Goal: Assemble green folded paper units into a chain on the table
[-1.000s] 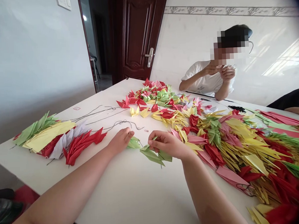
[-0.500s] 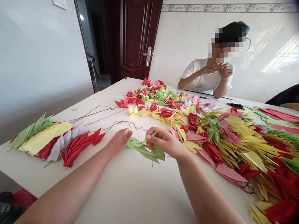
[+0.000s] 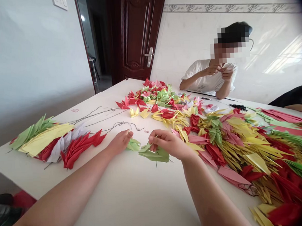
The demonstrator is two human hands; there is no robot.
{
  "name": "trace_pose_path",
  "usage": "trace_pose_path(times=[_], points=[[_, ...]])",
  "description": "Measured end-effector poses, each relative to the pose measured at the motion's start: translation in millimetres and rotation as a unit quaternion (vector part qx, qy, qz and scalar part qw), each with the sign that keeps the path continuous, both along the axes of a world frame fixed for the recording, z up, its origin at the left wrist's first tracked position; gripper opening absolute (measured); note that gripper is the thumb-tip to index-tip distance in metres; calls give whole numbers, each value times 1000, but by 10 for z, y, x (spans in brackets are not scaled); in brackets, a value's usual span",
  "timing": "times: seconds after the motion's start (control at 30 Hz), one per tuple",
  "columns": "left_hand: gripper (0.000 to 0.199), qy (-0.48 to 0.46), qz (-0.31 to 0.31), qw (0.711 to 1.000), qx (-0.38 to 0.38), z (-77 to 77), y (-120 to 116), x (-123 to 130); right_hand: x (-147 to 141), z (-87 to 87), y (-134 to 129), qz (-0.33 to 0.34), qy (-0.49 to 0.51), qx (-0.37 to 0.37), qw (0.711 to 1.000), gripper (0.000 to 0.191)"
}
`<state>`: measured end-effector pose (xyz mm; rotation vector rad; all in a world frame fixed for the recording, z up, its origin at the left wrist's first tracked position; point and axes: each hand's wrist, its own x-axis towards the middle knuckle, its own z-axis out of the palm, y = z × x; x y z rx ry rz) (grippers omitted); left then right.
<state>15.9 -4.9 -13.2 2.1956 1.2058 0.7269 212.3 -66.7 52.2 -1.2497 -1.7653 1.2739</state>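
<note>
My left hand (image 3: 119, 142) rests on the white table (image 3: 120, 195), its curled fingers just beside a light green paper crane (image 3: 133, 145). Whether those fingers hold a thin thread, I cannot tell. My right hand (image 3: 166, 144) pinches the tip of a larger green paper crane (image 3: 154, 155), which lies partly on the table under the hand. A loose black thread (image 3: 121, 125) curves across the table just beyond my left hand.
Rows of strung red, white, yellow and green paper cranes (image 3: 53, 141) lie left. Dense red, yellow, pink and green cranes (image 3: 234, 149) spread right and far. A seated person (image 3: 207, 78) works at the far side, hands raised.
The green paper cranes between my hands have shifted and bunched, with the larger one now lying lower right under my right hand. The far person's hands have moved slightly lower.
</note>
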Motion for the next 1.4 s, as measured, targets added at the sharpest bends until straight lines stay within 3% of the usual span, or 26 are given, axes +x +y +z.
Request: trace_pose_path(times=[0.17, 0.27, 0.4, 0.57, 0.7, 0.87, 1.03, 1.23, 1.4], points=[[52, 6, -8, 1000, -7, 14, -16, -14, 20, -81, 107, -209, -21, 87, 974, 27], [53, 15, -6, 1000, -15, 29, -28, -16, 118, -91, 132, -230, -93, 68, 966, 29], [52, 14, -4, 1000, -13, 40, -34, -11, 171, -21, 68, -140, -178, -11, 974, 36], [54, 16, -6, 1000, -7, 43, -31, 1, 56, 42, -12, 23, -32, -10, 999, 29], [54, 19, -9, 1000, -6, 51, -30, 3, -31, 26, -29, 32, 14, 39, 999, 24], [54, 22, -16, 1000, -7, 53, -27, 2, -55, 58, -59, 63, -105, 10, 992, 27], [53, 24, -29, 999, 1, 60, -50, -1, -86, 13, -62, 90, -160, -18, 983, 32], [50, -32, -132, 988, 76, 109, -94, -34, -149, -106, -59, 159, -197, -15, 967, 37], [48, 19, -226, 973, 46, 97, -72, -9, -166, -152, -25, 159, -147, 33, 976, 35]])
